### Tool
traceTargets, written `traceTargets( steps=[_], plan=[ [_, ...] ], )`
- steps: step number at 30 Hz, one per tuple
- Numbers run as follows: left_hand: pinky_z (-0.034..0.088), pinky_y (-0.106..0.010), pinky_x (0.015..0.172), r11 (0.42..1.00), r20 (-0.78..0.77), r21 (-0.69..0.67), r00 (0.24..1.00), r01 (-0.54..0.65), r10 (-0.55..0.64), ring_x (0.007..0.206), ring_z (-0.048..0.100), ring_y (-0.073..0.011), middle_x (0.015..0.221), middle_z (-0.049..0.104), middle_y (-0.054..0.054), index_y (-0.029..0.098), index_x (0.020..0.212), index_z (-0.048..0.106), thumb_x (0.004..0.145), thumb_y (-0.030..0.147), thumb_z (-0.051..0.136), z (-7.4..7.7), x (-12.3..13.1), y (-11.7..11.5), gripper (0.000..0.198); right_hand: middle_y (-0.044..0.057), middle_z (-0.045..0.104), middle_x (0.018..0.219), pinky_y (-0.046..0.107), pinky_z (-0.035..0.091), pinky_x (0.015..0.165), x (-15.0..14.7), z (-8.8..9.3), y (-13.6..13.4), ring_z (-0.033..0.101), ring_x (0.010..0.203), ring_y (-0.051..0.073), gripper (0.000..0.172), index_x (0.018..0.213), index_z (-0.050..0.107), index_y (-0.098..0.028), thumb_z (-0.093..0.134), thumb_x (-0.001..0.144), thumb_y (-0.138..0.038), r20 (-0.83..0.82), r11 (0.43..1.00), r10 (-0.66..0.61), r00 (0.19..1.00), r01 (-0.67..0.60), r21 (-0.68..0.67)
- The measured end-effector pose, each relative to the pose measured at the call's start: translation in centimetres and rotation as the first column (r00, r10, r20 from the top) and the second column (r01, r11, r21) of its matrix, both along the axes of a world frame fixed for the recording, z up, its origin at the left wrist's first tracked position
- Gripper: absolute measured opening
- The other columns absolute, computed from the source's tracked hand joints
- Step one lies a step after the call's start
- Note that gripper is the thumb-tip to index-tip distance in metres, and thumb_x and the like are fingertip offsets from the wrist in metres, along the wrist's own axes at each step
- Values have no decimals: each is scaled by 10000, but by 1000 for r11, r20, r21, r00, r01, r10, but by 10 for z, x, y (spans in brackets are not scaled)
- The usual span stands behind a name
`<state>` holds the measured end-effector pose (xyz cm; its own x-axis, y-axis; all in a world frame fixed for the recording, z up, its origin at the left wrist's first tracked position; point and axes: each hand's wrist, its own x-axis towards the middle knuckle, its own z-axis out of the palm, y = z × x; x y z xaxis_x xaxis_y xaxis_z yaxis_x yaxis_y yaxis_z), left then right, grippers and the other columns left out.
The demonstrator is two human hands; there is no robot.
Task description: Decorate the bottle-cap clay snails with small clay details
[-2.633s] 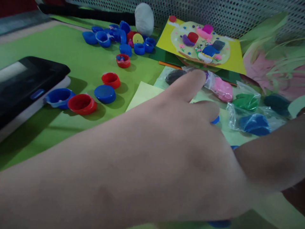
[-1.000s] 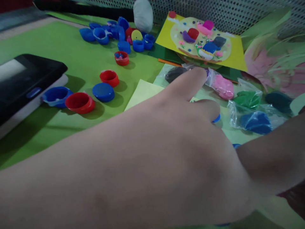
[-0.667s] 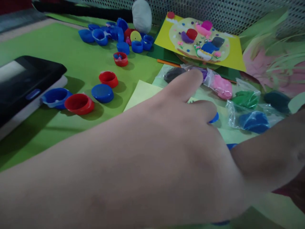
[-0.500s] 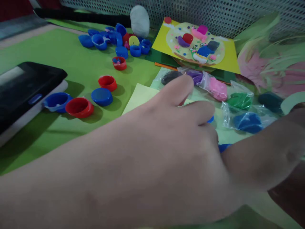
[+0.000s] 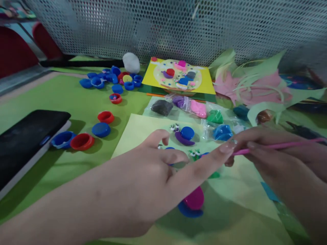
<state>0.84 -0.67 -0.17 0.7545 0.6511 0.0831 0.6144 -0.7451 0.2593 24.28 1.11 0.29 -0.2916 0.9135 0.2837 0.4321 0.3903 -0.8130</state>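
Observation:
My right hand (image 5: 278, 163) pinches a thin pink stick (image 5: 281, 145), its tip at the outstretched index finger of my left hand (image 5: 153, 183). A small, shiny whitish bit sits around that fingertip; I cannot make out what it is. The other fingers of my left hand are loosely bent, its thumb hidden. Beneath lies a pale yellow-green sheet (image 5: 127, 136) with clay snails. One has a purple body and a blue shell (image 5: 187, 133), another a magenta shell (image 5: 195, 198) on a blue body. A green-eyed one (image 5: 195, 154) is partly covered by my left hand.
Bagged clay lies behind the sheet: black (image 5: 162, 107), pink (image 5: 198, 108), green (image 5: 215, 116) and blue (image 5: 222, 132). Red and blue caps (image 5: 82, 141) stand left beside a black phone-like device (image 5: 30, 136). A decorated yellow card (image 5: 204, 76) and cut paper (image 5: 258, 85) are at the back.
The view has tilted up and pulled back, showing more of the sheet and snails. My hands now meet at the fingertip, and the pink stick has come into sight in my right hand.

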Motion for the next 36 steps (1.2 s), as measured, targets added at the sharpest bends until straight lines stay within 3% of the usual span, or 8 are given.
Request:
traceTargets(
  steps=[3, 9, 13, 16, 19, 22, 28, 36],
  plan=[
    [380, -550, 1012, 991, -54, 54, 992, 121, -118, 717, 618, -221, 721, 675, -15, 142, 1492, -26, 726, 34, 343, 4, 1, 1, 858, -10, 654, 688, 258, 528, 523, -3, -1, 3, 618, 629, 164, 288, 737, 680, -302, 494, 877, -133, -63, 999, 30, 998, -31, -10],
    [254, -616, 1058, 1000, -75, -9, 997, 19, -19, 926, 641, -242, 919, 719, -28, 220, 1473, -151, 795, 26, 341, 1, -2, 5, 860, 6, 650, 756, 281, 526, 596, 0, -6, 16, 617, 663, 158, 254, 756, 653, -245, 467, 900, -148, -118, 992, -95, 988, 103, 66],
    [219, -600, 1063, 997, -34, -79, 999, 25, -27, 1038, 615, -234, 1096, 703, -21, 290, 1458, -172, 864, 66, 356, 4, -2, 7, 826, 49, 655, 900, 313, 513, 646, 7, -5, 24, 633, 735, 180, 194, 976, 608, -221, 417, 951, -246, 31, 964, -153, 988, 143, 224],
    [268, -553, 1035, 995, -41, 15, 994, -97, 98, 1116, 577, -251, 1172, 674, -51, 287, 1473, -93, 912, 134, 352, 10, -3, 11, 732, 68, 672, 951, 338, 516, 726, 15, -5, 30, 650, 879, 212, 266, 1145, 536, -215, 331, 978, -242, 204, 946, -167, 965, 99, 308],
    [328, -536, 985, 969, -18, 97, 973, -226, 229, 1214, 508, -294, 1271, 603, -143, 223, 1485, -27, 919, 164, 351, 11, -2, 18, 683, 75, 684, 931, 362, 518, 760, 23, -5, 37, 652, 892, 220, 246, 1079, 575, -196, 354, 970, -197, 349, 951, -157, 924, 45, 307],
    [308, -553, 1000, 954, 38, 123, 962, -272, 270, 1225, 501, -296, 1234, 632, -137, 208, 1486, 30, 905, 172, 391, 2, 0, 23, 684, 58, 670, 931, 388, 527, 757, 26, -9, 42, 647, 840, 200, 140, 986, 613, -156, 538, 924, -256, 526, 962, -126, 841, -27, 273],
    [290, -560, 1041, 923, 256, 125, 910, -364, 325, 1120, 584, -267, 1097, 682, -75, 181, 1396, 338, 907, 261, 511, -23, 9, 29, 525, 76, 616, 1144, 430, 528, 817, 20, -17, 47, 627, 967, 218, 270, 1142, 581, -157, 581, 913, -299, 703, 957, -116, 701, -112, 269],
    [342, -487, 980, 873, 540, 150, 778, -464, 321, 1111, 581, -252, 1018, 724, -59, 233, 1397, 232, 893, 230, 491, -19, 13, 15, 566, 54, 641, 1045, 371, 548, 758, 0, -5, 22, 635, 918, 191, 153, 1018, 614, -144, 591, 906, -246, 599, 887, -99, 795, -202, 415]
  ],
)
